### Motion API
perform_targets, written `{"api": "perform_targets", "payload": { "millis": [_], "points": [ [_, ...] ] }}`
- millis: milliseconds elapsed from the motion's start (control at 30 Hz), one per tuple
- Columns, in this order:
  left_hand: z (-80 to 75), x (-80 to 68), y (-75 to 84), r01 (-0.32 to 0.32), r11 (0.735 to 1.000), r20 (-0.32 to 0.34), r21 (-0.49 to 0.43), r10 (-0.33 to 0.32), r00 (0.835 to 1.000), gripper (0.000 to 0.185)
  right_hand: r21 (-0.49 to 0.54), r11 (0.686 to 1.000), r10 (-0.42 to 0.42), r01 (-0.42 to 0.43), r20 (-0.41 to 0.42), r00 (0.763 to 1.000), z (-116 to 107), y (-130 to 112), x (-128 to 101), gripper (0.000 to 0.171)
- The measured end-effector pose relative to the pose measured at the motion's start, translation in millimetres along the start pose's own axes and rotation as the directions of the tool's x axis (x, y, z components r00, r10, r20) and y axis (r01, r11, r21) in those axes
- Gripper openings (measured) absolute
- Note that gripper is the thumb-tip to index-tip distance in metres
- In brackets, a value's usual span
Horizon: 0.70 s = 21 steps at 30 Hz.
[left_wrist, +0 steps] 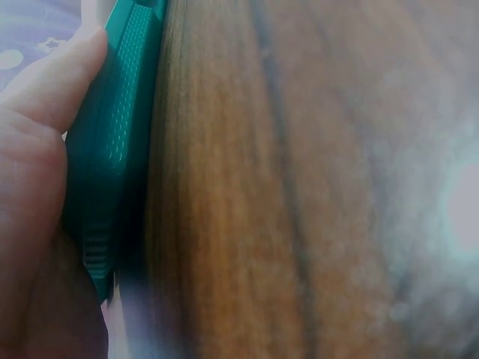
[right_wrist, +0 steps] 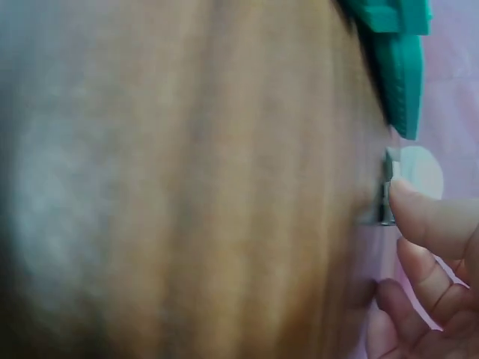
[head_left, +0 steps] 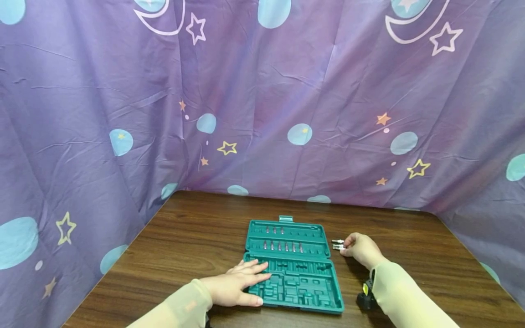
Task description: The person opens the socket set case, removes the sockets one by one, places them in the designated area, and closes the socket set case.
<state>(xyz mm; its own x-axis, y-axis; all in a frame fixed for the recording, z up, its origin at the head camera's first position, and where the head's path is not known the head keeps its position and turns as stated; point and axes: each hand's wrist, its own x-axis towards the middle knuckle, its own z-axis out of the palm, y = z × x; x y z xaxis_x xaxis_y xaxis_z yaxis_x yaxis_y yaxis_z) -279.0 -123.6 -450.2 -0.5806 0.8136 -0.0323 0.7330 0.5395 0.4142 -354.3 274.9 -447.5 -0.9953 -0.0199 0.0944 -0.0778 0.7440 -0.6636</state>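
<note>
Here, in the head view, an open green bit case (head_left: pixel 293 266) lies flat on the wooden tabletop (head_left: pixel 184 237), its far half holding a row of small metal bits. The left hand (head_left: pixel 235 287) rests on the case's near left corner with fingers fairly straight, pressing it down rather than gripping. The right hand (head_left: pixel 361 249) sits just right of the case, fingers curled toward two loose bits (head_left: pixel 338 244) lying on the wood beside its far half. From the left wrist, a thumb (left_wrist: pixel 56 90) lies flat against the textured edge of the case (left_wrist: pixel 112 149), steadying it. From the right wrist, blurred, a fingertip (right_wrist: pixel 419 213) touches the end of a bit (right_wrist: pixel 388 187); whether it is already pinched I cannot tell. The step in hand looks like picking up a loose bit; next it would need a firm pinch and a short carry left to a free slot.
</note>
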Motion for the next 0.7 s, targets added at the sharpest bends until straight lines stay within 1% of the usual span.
{"api": "perform_targets", "payload": {
  "millis": [133,200,333,400,533,567,700],
  "points": [
    [0.0,1.0,-0.4,-0.004,1.000,-0.003,0.005,0.004,1.000,0.065,0.086,0.996,0.004,-0.004,0.008,1.000,-5,-6,1,0.024],
    [-0.1,1.1,-0.3,-0.003,1.000,-0.003,0.002,0.003,1.000,0.065,0.108,0.994,0.000,0.000,0.009,1.000,-8,-11,2,0.023],
    [-0.6,1.0,0.2,-0.005,1.000,-0.007,0.007,0.005,1.000,0.065,0.115,0.993,-0.026,0.025,0.002,1.000,-11,-27,6,0.024],
    [-0.7,0.7,0.4,-0.006,1.000,-0.010,0.012,0.006,1.000,0.065,0.147,0.989,-0.035,0.034,0.005,0.999,-9,-37,8,0.024],
    [-0.1,0.0,0.9,-0.007,1.000,-0.011,0.013,0.007,1.000,0.065,0.265,0.964,-0.015,0.007,0.031,0.999,3,-59,14,0.025],
    [0.1,-0.1,1.0,-0.006,1.000,-0.010,0.012,0.006,1.000,0.065,0.281,0.960,-0.010,0.002,0.028,1.000,7,-65,17,0.024],
    [1.9,-0.1,0.8,-0.005,1.000,-0.014,0.008,0.005,1.000,0.065,0.281,0.960,0.002,-0.004,0.007,1.000,26,-85,24,0.022]
  ]
}}
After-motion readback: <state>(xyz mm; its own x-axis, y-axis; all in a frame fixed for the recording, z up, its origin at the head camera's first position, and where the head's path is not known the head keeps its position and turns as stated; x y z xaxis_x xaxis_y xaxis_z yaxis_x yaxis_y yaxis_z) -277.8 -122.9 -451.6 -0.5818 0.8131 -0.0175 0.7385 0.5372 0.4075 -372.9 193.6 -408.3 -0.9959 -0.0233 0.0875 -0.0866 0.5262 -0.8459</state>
